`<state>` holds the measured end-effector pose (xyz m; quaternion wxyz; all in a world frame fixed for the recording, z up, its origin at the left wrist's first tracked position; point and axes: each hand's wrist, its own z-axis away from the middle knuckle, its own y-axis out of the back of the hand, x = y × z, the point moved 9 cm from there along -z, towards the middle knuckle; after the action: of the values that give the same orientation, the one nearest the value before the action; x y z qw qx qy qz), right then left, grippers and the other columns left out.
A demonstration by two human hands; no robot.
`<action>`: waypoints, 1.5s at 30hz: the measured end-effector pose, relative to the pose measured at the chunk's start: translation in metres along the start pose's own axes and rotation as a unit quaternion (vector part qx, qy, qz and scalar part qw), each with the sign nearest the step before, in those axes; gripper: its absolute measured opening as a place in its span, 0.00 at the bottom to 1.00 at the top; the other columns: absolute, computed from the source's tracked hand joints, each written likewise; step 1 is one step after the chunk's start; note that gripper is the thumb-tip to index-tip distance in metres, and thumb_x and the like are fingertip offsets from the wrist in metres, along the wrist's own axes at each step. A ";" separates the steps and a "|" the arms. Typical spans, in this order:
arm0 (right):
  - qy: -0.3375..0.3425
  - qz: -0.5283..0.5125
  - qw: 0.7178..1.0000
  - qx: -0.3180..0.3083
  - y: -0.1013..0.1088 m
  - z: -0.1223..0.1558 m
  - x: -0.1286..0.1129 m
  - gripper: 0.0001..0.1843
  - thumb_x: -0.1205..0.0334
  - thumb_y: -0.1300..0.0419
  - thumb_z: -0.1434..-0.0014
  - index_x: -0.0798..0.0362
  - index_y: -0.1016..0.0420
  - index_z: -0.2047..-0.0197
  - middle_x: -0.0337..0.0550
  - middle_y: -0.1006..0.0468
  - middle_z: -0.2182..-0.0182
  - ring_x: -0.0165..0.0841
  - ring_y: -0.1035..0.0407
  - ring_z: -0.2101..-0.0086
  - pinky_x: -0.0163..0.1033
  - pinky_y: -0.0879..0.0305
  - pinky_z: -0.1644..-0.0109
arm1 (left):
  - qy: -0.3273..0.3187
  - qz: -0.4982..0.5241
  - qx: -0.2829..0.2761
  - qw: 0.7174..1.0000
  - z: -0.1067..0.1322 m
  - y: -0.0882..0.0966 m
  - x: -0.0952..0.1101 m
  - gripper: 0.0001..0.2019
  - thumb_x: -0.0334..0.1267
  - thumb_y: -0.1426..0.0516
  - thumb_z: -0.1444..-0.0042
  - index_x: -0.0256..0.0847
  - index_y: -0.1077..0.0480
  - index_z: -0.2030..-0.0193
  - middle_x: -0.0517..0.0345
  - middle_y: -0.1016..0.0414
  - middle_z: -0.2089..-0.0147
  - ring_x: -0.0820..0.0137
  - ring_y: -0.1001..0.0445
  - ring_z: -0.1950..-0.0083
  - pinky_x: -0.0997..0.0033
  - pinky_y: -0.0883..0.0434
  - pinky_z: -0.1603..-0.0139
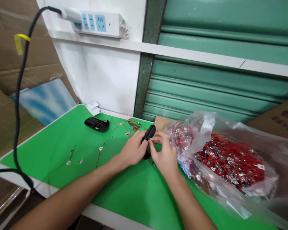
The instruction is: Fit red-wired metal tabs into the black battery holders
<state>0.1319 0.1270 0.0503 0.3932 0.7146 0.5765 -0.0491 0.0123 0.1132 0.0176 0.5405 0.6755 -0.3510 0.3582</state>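
My left hand (133, 149) is wrapped round a small black plastic housing (149, 131) held just above the green mat (62, 140). My right hand (163, 152) pinches at the same housing from the right, fingertips pressed together on its side. A second black housing (97, 124) with a red wire in it lies on the mat further left. Several loose red wires with metal terminals (132, 125) lie scattered behind my hands, and a few more wires (99, 155) lie to the left.
A clear plastic bag (232, 159) full of red terminal wires fills the right side of the table. A white power strip (96, 22) is on the wall, its black cable (18, 95) hanging down left. Cardboard (9, 64) stands at left, a green shutter behind.
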 end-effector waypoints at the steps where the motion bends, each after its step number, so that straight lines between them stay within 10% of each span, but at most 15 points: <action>1: -0.033 -0.030 0.999 0.013 0.003 -0.001 0.006 0.13 0.64 0.39 0.34 0.49 0.34 0.47 0.43 0.18 0.62 0.36 0.20 0.63 0.41 0.21 0.58 | -0.005 0.034 -0.006 0.999 -0.002 0.000 0.001 0.19 0.39 0.55 0.39 0.38 0.29 0.47 0.48 0.26 0.49 0.59 0.29 0.46 0.56 0.32 0.39; 10: -0.156 -0.162 0.974 0.025 0.004 -0.001 0.036 0.29 0.61 0.42 0.34 0.48 0.41 0.31 0.58 0.34 0.33 0.38 0.23 0.50 0.43 0.21 0.53 | 0.003 0.137 -0.062 0.989 -0.006 -0.003 0.002 0.21 0.40 0.53 0.36 0.37 0.31 0.42 0.50 0.24 0.47 0.60 0.32 0.36 0.59 0.33 0.32; 38: -0.177 -0.226 0.954 -0.082 -0.007 0.001 0.029 0.35 0.69 0.38 0.43 0.46 0.39 0.33 0.51 0.28 0.38 0.39 0.22 0.50 0.48 0.22 0.45 | -0.135 0.060 -0.109 0.983 0.001 -0.010 0.020 0.26 0.38 0.55 0.31 0.35 0.42 0.29 0.43 0.35 0.29 0.60 0.35 0.28 0.55 0.39 0.24; 45: -0.149 -0.205 0.964 -0.082 -0.012 0.004 0.027 0.35 0.68 0.40 0.37 0.45 0.44 0.29 0.52 0.32 0.34 0.43 0.33 0.36 0.52 0.26 0.38 | -0.134 0.050 -0.099 0.985 0.000 -0.009 0.020 0.24 0.37 0.56 0.31 0.33 0.41 0.31 0.41 0.31 0.33 0.61 0.31 0.33 0.58 0.34 0.28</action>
<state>0.1318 0.1458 0.0269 0.5135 0.5314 0.6472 -0.1874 0.0296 0.1127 0.0306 0.5338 0.6424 -0.4875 0.2545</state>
